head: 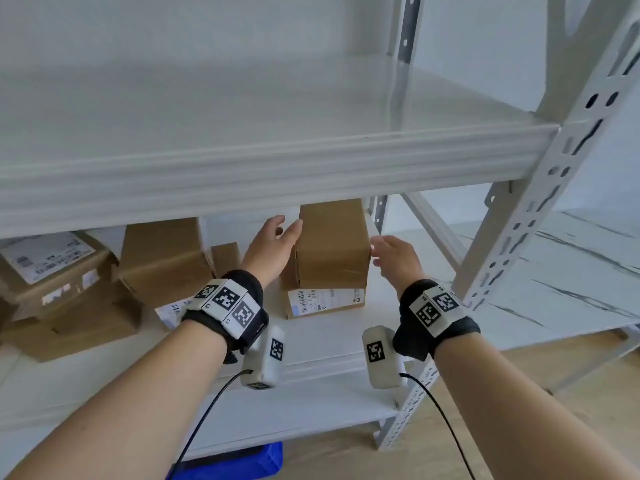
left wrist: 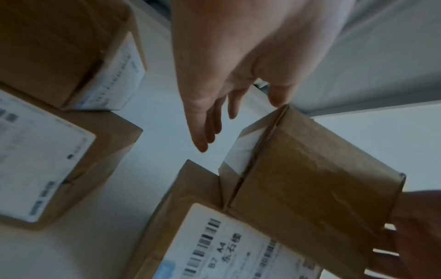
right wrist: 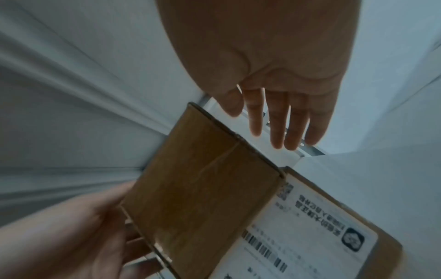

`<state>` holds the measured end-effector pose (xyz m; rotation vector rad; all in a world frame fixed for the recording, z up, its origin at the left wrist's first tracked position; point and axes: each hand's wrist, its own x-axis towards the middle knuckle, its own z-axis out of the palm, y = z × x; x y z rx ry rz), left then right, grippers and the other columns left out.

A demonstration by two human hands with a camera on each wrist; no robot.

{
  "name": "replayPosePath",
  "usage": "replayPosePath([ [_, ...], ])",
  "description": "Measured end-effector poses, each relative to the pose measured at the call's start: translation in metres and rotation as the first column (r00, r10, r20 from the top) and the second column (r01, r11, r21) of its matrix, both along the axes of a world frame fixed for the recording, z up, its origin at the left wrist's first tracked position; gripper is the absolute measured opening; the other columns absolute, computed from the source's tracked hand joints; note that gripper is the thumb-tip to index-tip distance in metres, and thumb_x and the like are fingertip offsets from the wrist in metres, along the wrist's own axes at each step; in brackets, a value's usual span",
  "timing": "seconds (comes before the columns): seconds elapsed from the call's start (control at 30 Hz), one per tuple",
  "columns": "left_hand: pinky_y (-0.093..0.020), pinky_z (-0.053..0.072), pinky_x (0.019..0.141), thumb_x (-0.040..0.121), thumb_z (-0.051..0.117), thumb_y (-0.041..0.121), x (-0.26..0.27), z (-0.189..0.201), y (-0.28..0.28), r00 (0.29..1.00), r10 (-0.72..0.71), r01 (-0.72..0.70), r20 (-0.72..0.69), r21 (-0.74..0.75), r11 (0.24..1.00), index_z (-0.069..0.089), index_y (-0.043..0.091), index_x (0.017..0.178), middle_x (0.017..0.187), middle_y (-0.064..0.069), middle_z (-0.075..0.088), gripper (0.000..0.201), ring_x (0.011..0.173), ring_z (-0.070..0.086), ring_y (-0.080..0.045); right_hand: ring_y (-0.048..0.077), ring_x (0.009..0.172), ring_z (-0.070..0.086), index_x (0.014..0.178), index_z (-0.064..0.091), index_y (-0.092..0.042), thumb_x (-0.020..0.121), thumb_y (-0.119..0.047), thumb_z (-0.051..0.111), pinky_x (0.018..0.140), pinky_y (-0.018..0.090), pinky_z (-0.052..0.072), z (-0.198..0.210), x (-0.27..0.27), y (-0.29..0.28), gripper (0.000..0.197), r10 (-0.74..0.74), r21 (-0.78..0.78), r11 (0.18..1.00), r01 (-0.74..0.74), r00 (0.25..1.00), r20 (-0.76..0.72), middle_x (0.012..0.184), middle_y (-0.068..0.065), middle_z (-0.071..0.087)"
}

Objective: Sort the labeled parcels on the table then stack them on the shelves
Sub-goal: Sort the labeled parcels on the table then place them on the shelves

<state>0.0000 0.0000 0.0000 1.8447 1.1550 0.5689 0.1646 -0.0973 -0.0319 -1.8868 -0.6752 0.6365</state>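
Note:
On the middle shelf (head: 329, 341) a plain brown parcel (head: 332, 244) stands on a flatter parcel with a white label (head: 325, 301). My left hand (head: 280, 233) is at the brown parcel's left side, fingers straight, thumb at its top edge. My right hand (head: 381, 254) is at its right side, fingers straight and spread. In the left wrist view my left hand (left wrist: 214, 113) hangs open beside the brown parcel (left wrist: 310, 179), above the labelled parcel (left wrist: 214, 245). In the right wrist view my right hand (right wrist: 274, 122) is open past the brown parcel (right wrist: 203, 188).
Several more brown parcels (head: 162, 258) sit at the left of the same shelf, one with a large label (head: 52, 258). The upper shelf board (head: 242, 168) hangs low over my hands. A perforated upright (head: 536, 202) stands at the right. A blue bin (head: 235, 462) lies below.

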Motion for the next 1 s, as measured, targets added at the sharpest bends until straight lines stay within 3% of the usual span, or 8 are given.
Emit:
replayPosePath([
  [0.2, -0.036, 0.040, 0.101, 0.095, 0.039, 0.056, 0.021, 0.000, 0.008, 0.996, -0.053, 0.048, -0.070, -0.066, 0.997, 0.041, 0.023, 0.139, 0.135, 0.003, 0.050, 0.056, 0.122, 0.049, -0.020, 0.018, 0.095, 0.050, 0.087, 0.054, -0.030, 0.080, -0.044, 0.040, 0.091, 0.037, 0.043, -0.002, 0.008, 0.011, 0.021, 0.165, -0.110, 0.980, -0.169, 0.985, -0.043, 0.098, -0.006, 0.056],
  [0.3, -0.047, 0.042, 0.103, 0.093, 0.038, 0.059, 0.021, -0.003, 0.014, 0.997, -0.038, 0.033, -0.063, -0.078, 0.996, 0.045, 0.024, 0.134, 0.131, -0.002, 0.056, 0.055, 0.118, 0.055, -0.026, 0.022, 0.096, 0.058, 0.115, 0.057, -0.015, 0.092, -0.043, 0.042, 0.092, 0.039, 0.049, 0.007, 0.009, 0.008, 0.039, 0.192, -0.110, 0.973, -0.203, 0.976, -0.103, 0.101, 0.002, 0.058],
  [0.4, -0.050, 0.043, 0.102, 0.094, 0.037, 0.054, 0.020, -0.004, 0.016, 0.998, -0.021, 0.014, -0.064, -0.105, 0.994, 0.045, 0.022, 0.134, 0.128, -0.005, 0.057, 0.051, 0.117, 0.055, -0.028, 0.021, 0.083, 0.057, 0.121, 0.054, 0.001, 0.095, -0.042, 0.040, 0.087, 0.037, 0.051, 0.013, 0.008, 0.005, 0.052, 0.219, -0.109, 0.966, -0.235, 0.965, -0.145, 0.090, 0.007, 0.056],
  [0.53, -0.048, 0.049, 0.095, 0.099, 0.036, 0.041, 0.017, 0.002, 0.017, 0.999, 0.030, -0.034, -0.024, -0.185, 0.982, 0.049, 0.026, 0.117, 0.104, -0.004, 0.061, 0.028, 0.093, 0.061, -0.023, 0.020, 0.082, 0.050, 0.127, 0.051, 0.002, 0.094, -0.045, 0.040, 0.094, 0.043, 0.046, 0.018, 0.004, 0.005, 0.058, 0.244, -0.129, 0.958, -0.255, 0.965, -0.096, 0.103, 0.024, 0.061],
  [0.63, -0.047, 0.050, 0.092, 0.100, 0.034, 0.030, 0.017, 0.006, 0.016, 0.998, 0.060, -0.055, 0.021, -0.209, 0.976, 0.050, 0.026, 0.108, 0.091, -0.003, 0.058, 0.018, 0.080, 0.058, -0.019, 0.021, 0.089, 0.056, 0.122, 0.054, -0.004, 0.095, -0.040, 0.041, 0.091, 0.040, 0.048, 0.024, 0.001, 0.008, 0.047, 0.265, -0.120, 0.954, -0.273, 0.961, -0.085, 0.110, 0.017, 0.063],
  [0.73, -0.046, 0.048, 0.092, 0.100, 0.031, 0.024, 0.014, 0.011, 0.015, 0.998, 0.065, -0.060, 0.027, -0.179, 0.982, 0.054, 0.027, 0.101, 0.099, -0.008, 0.058, 0.023, 0.083, 0.057, -0.021, 0.020, 0.090, 0.062, 0.128, 0.050, -0.011, 0.097, -0.026, 0.042, 0.081, 0.034, 0.051, 0.027, 0.004, 0.009, 0.036, 0.226, -0.077, 0.968, -0.237, 0.965, -0.133, 0.116, 0.013, 0.064],
  [0.87, -0.040, 0.038, 0.106, 0.100, 0.033, 0.022, 0.007, 0.016, 0.016, 0.996, 0.076, -0.079, -0.040, -0.071, 0.994, 0.042, 0.019, 0.142, 0.140, -0.008, 0.047, 0.043, 0.124, 0.047, -0.025, 0.019, 0.081, 0.065, 0.137, 0.041, -0.014, 0.096, -0.010, 0.042, 0.075, 0.030, 0.054, 0.032, 0.007, 0.008, 0.042, 0.185, -0.044, 0.980, -0.195, 0.968, -0.167, 0.096, 0.009, 0.069],
  [1.0, -0.031, 0.040, 0.095, 0.099, 0.037, 0.021, 0.004, 0.020, 0.016, 0.996, 0.053, -0.054, -0.068, -0.015, 0.998, 0.050, 0.014, 0.133, 0.134, -0.008, 0.052, 0.037, 0.111, 0.051, -0.020, 0.020, 0.081, 0.066, 0.139, 0.038, -0.015, 0.096, -0.012, 0.043, 0.083, 0.035, 0.056, 0.038, 0.005, 0.013, 0.043, 0.209, -0.055, 0.974, -0.219, 0.967, -0.146, 0.087, 0.007, 0.069],
])
